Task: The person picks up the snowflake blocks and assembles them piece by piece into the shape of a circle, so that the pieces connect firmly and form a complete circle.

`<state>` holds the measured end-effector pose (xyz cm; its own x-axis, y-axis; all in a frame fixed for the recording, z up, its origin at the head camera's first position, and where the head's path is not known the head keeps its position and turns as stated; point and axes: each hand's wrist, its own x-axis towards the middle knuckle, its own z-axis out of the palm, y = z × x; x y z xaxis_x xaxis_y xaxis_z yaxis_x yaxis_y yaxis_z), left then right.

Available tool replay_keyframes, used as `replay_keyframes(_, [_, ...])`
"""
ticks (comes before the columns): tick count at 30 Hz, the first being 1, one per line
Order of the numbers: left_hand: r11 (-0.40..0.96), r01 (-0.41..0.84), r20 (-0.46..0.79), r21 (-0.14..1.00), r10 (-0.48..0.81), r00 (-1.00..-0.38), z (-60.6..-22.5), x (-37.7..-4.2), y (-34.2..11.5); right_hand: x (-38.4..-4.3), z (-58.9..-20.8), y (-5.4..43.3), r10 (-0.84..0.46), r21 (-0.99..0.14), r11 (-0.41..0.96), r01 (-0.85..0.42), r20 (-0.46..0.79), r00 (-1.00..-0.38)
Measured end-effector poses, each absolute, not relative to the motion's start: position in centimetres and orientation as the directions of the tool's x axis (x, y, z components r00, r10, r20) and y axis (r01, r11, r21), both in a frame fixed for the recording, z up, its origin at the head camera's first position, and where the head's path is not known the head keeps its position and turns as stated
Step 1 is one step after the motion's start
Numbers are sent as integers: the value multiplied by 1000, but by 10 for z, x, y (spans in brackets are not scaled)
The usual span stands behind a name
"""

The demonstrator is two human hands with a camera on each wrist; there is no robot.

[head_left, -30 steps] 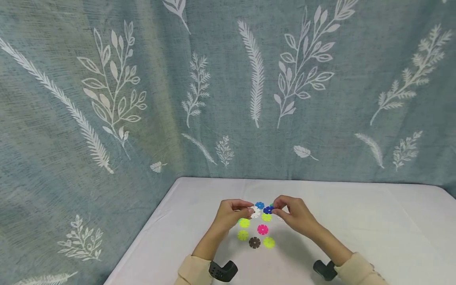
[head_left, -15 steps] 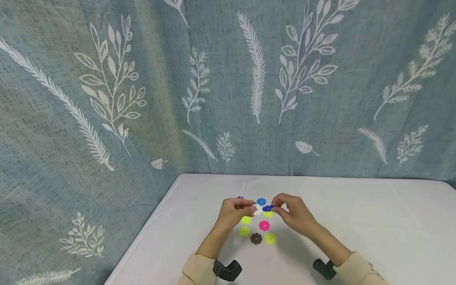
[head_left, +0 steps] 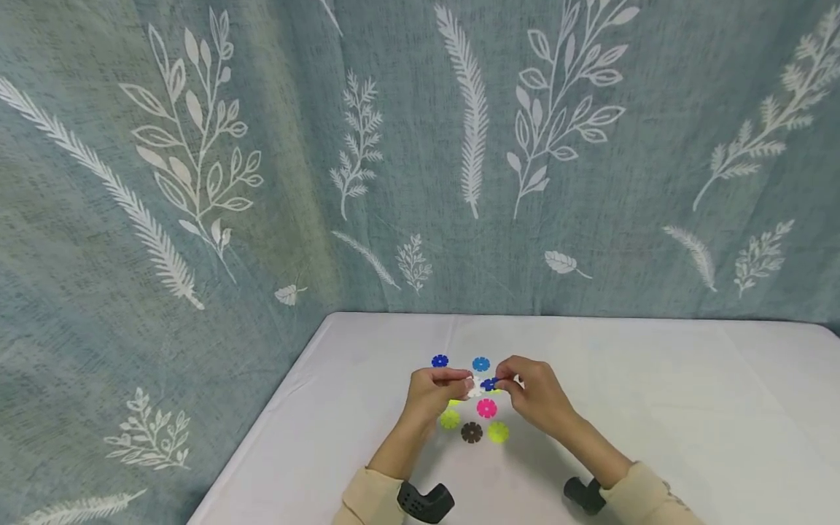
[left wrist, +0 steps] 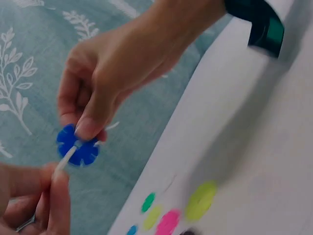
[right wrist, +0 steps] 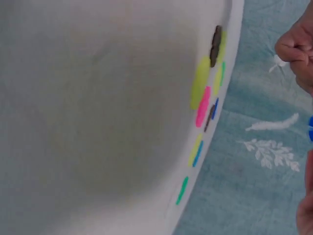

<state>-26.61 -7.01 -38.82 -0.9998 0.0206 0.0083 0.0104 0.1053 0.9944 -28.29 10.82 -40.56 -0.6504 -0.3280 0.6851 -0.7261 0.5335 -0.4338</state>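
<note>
Between thumb and fingers, my left hand (head_left: 429,394) pinches a white notched building disc (head_left: 475,388). My right hand (head_left: 538,394) pinches a dark blue notched building disc (head_left: 488,384) just to its right. The left wrist view has the white disc (left wrist: 64,159) edge-on, its rim at a slot in the face of the blue disc (left wrist: 78,149). Both are held up above the table. In the right wrist view only a sliver of the blue disc (right wrist: 311,128) shows between fingers at the right edge.
On the white-covered table (head_left: 656,394) lie more discs: a pink one (head_left: 486,408), a brown one (head_left: 472,432), a light blue one (head_left: 481,364), another dark blue one (head_left: 440,361) and several yellow-green ones (head_left: 498,432). My hands partly cover some. A patterned curtain (head_left: 394,182) hangs behind.
The blue disc in my right hand has moved left to meet the white disc. My left hand keeps its grip. The head view has shifted slightly, and a dark blue disc behind my left hand now shows.
</note>
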Motion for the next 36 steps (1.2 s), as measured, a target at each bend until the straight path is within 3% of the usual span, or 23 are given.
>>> replay_keyframes(6, [141, 51, 49, 989, 22, -999, -394, -266, -66, -287, -405, 109, -332, -439, 528, -727, 682, -652])
replay_keyframes(13, [515, 349, 388, 783, 33, -921, -403, -271, -68, -297, -411, 112, -374, -598, 488, -636, 515, -771])
replay_keyframes(17, [524, 427, 449, 737, 92, -889, -405, -273, -68, -300, -415, 111, -369, -670, 439, -598, 473, -800])
replay_keyframes(22, [544, 421, 448, 725, 92, -889, -409, -273, -70, -313, -416, 119, -435, -781, 348, -519, 356, -827])
replay_keyframes(26, [542, 393, 441, 743, 45, -896, -414, -274, -75, -331, -420, 141, -401, -821, 429, -376, 200, -894])
replay_keyframes(32, [504, 351, 417, 789, -19, -909, -415, -275, -84, -342, -429, 157, -340, -778, 584, -232, 26, -940])
replay_keyframes(36, [493, 341, 406, 800, -26, -914, -415, -275, -85, -345, -432, 154, -306, -714, 659, -235, 31, -952])
